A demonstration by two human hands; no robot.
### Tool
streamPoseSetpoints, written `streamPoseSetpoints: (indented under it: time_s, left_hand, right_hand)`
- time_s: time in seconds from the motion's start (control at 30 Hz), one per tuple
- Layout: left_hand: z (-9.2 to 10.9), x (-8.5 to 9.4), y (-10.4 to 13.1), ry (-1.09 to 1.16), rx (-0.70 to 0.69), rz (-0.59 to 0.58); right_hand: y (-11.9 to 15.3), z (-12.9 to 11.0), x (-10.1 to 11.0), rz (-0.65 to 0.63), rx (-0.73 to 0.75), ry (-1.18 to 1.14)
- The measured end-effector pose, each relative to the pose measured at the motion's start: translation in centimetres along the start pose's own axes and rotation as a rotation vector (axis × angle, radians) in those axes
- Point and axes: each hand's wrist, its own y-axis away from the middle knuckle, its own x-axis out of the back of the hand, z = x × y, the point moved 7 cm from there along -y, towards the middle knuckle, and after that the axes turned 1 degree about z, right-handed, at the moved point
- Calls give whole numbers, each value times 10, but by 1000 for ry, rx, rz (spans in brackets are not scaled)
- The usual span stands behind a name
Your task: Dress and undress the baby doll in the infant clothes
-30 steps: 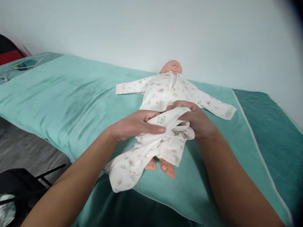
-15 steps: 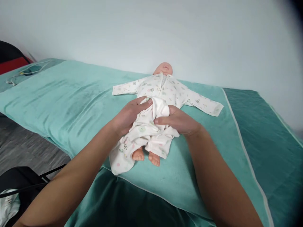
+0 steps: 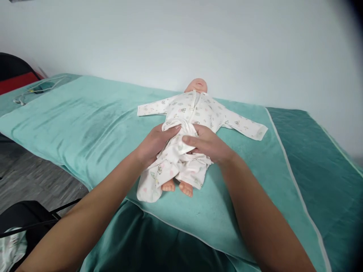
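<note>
A baby doll [image 3: 199,85] lies on its back in a white patterned outfit [image 3: 181,107], its sleeves spread to both sides. Over its lower body, white patterned cloth [image 3: 181,149] is bunched between my hands. My left hand [image 3: 155,142] pinches the cloth's left side between thumb and fingers. On the right side, my right hand [image 3: 208,142] grips a fold, thumb on top. The doll's feet [image 3: 186,189] stick out below the cloth, and a loose rounded end [image 3: 149,189] of fabric hangs at their left.
A light green sheet [image 3: 93,113] covers the bed, with darker green cloth [image 3: 320,158] at the right. A white wall [image 3: 159,41] stands behind. Cords [image 3: 42,88] lie at the far left, and a black chair [image 3: 25,215] stands at the lower left.
The bunched cloth sits slightly lower and flatter, and its loose left end has drawn in toward the feet. My right hand has shifted a little left. The view has moved slightly.
</note>
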Motion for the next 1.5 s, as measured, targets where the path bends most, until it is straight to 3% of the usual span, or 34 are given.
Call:
streamPoseSetpoints:
  time_s: [0.13,0.3,0.47,0.63,0.77,0.9,1.1,1.23,1.33,1.4,1.5]
  left_hand:
    - [3,-2,2,-66,9,0]
    - [8,2,3,-164,63,-45]
    - [1,4,5,-311,229,-163]
    - [2,5,3,6,89,-23]
    - [-4,1,4,69,70,4]
    - [-3,6,6,29,104,11]
    - [-5,6,10,-124,259,-145]
    - [-4,5,5,5,142,-114]
    - [-7,4,7,96,113,-104]
    - [-8,6,14,106,119,-74]
    - [-7,8,34,59,106,40]
  right_hand:
    - [2,0,-3,-10,-51,148]
    - [-5,13,8,75,-20,-196]
    - [-8,14,10,72,37,-404]
    - [1,-2,-3,-85,46,-149]
    - [6,-3,-10,-180,-7,33]
    - [1,6,-2,-63,-22,-187]
    - [-4,9,-2,-4,26,-373]
    - [0,5,-3,-42,48,-248]
    - [5,1,-9,-168,48,-65]
    - [9,-2,-14,-245,51,25]
    - [9,-6,-18,-263,80,106]
